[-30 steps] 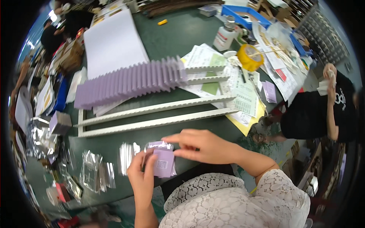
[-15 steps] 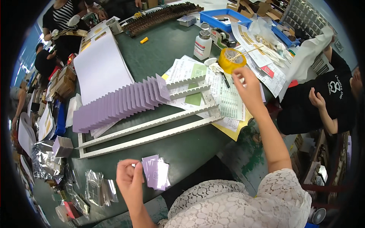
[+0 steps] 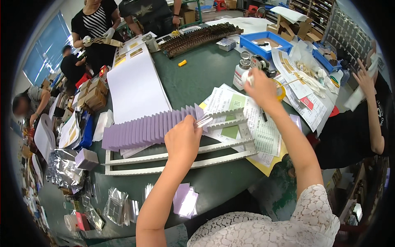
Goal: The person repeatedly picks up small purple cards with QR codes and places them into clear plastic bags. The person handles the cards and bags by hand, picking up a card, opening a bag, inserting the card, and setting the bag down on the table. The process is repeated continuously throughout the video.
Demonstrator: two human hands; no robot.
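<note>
My left hand (image 3: 183, 138) is closed in a pinch over the slotted white rack (image 3: 177, 166). From its fingertips juts a small shiny, pale flat piece (image 3: 204, 120), whose kind I cannot make out. A row of upright lilac cards (image 3: 140, 131) fills the left and middle of the rack's far side. My right hand (image 3: 263, 90), somewhat blurred, is closed on a white wad (image 3: 247, 78) beside the white bottle with a metal top (image 3: 240, 77). Behind that hand the yellow tape roll (image 3: 281, 93) is mostly hidden.
Loose lilac cards (image 3: 186, 201) and clear plastic sleeves (image 3: 117, 206) lie along the near edge. Printed papers (image 3: 263, 136) lie under the rack's right end. Large white sheets (image 3: 135, 88), a dark slotted rack (image 3: 201, 39) and a blue tray (image 3: 247, 42) stand farther back. A co-worker (image 3: 354, 127) is at right.
My left hand has moved from beside the loose lilac cards up over the rack, with a shiny piece in its fingers. My right hand has shifted to the bottle, now with a white wad. The view has tilted.
</note>
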